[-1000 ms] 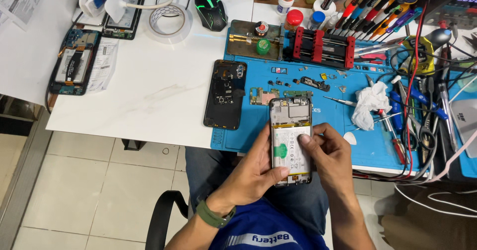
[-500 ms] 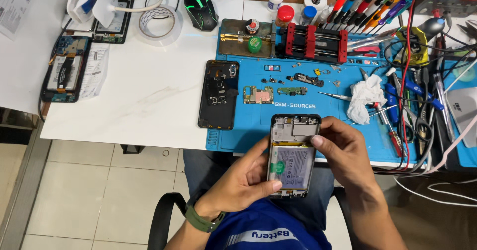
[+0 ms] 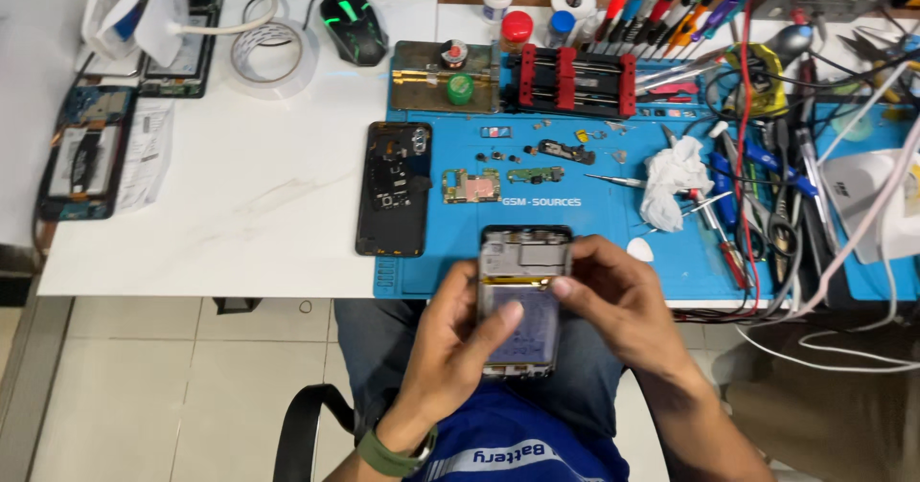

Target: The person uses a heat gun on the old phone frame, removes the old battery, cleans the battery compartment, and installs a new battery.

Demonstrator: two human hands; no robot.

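Far off to the left of the left hand, at the white table's (image 3: 240,214) edge, lies an opened phone (image 3: 84,153) with its insides showing, and beyond it a roll of clear tape (image 3: 274,53). Nearer, just ahead and to the left of that hand, a black back cover (image 3: 394,188) rests half on the blue mat (image 3: 585,242). The left hand (image 3: 458,348) cups the open phone (image 3: 522,300) from below and the side, thumb laid across its battery area, fingers wrapped behind; it is closed on the phone's lower half. The phone is held over the person's lap, just short of the table edge, back side up with no cover. The right hand (image 3: 623,309) grips the phone's right edge, its thumb pressing near the seam between the metal shield and the battery. The phone looks light and stiff, but bare like this it is probably fragile: the thin frame edges seem the safest hold, keeping off the exposed board and flat cables. Ahead of the right hand sit small circuit boards (image 3: 470,186) and loose screws; to its right lie a crumpled tissue (image 3: 674,173), screwdrivers (image 3: 728,223) and tangled cables.
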